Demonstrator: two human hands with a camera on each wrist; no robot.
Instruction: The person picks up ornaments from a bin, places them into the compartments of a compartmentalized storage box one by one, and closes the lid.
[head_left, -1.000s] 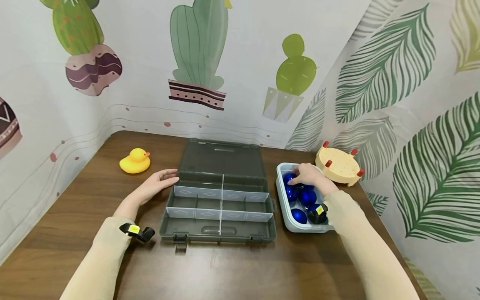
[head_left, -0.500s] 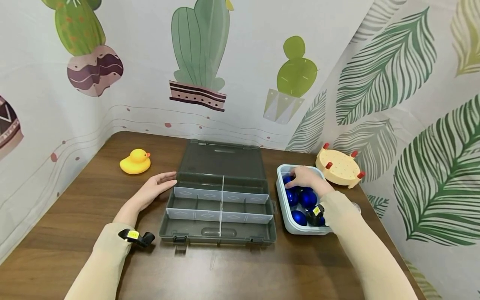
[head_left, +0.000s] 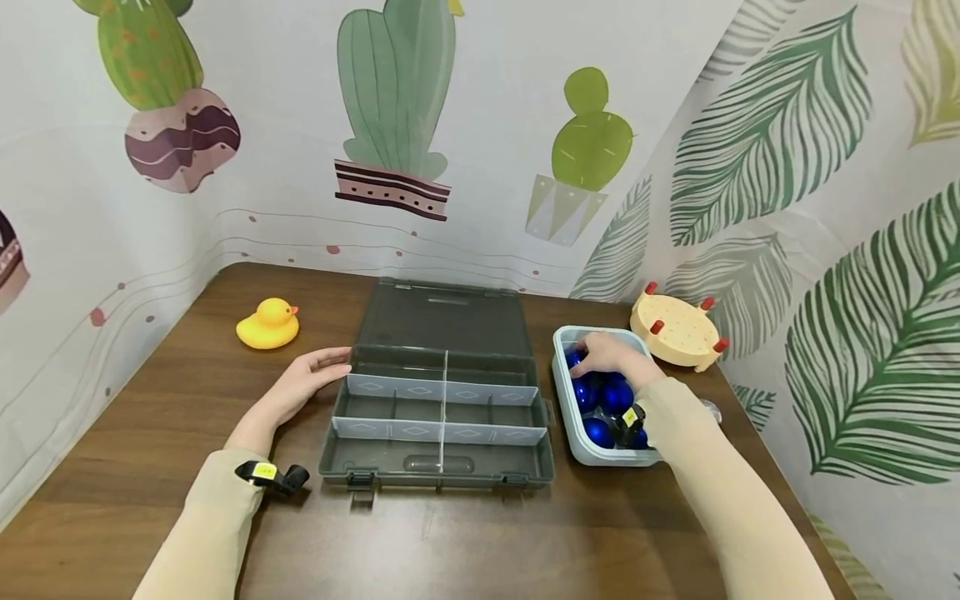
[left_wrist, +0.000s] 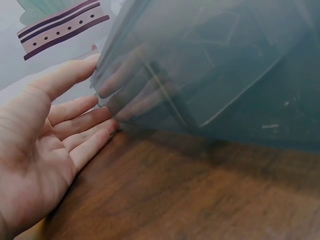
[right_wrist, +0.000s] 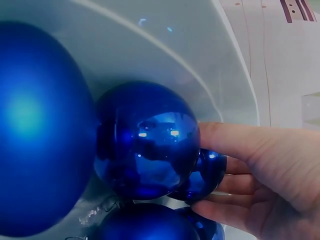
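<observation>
At the middle of the table stands a dark grey see-through compartment box (head_left: 438,479), its lid (head_left: 450,317) laid back. Light dividers split its inside into compartments. My left hand (head_left: 307,383) touches the box's left side with fingers extended, and in the left wrist view nothing lies in its palm. To the right, a pale blue tub (head_left: 567,417) holds several blue Christmas balls (head_left: 617,395), some shiny, some matte. Reaching into its far part, my right hand (head_left: 611,354) has thumb and fingers round a small shiny blue Christmas ball (right_wrist: 207,172), partly hidden behind a nearer ball (right_wrist: 150,145).
A yellow rubber duck (head_left: 268,323) sits at the back left. Behind the tub lies a round cream-coloured piece (head_left: 675,329) with red-tipped legs pointing up. A patterned cloth wall (head_left: 480,242) borders the table at the back and right.
My right hand has shifted slightly within the far part of the tub, its fingers closing round a ball. The left hand stays by the box, a little lower along its side.
</observation>
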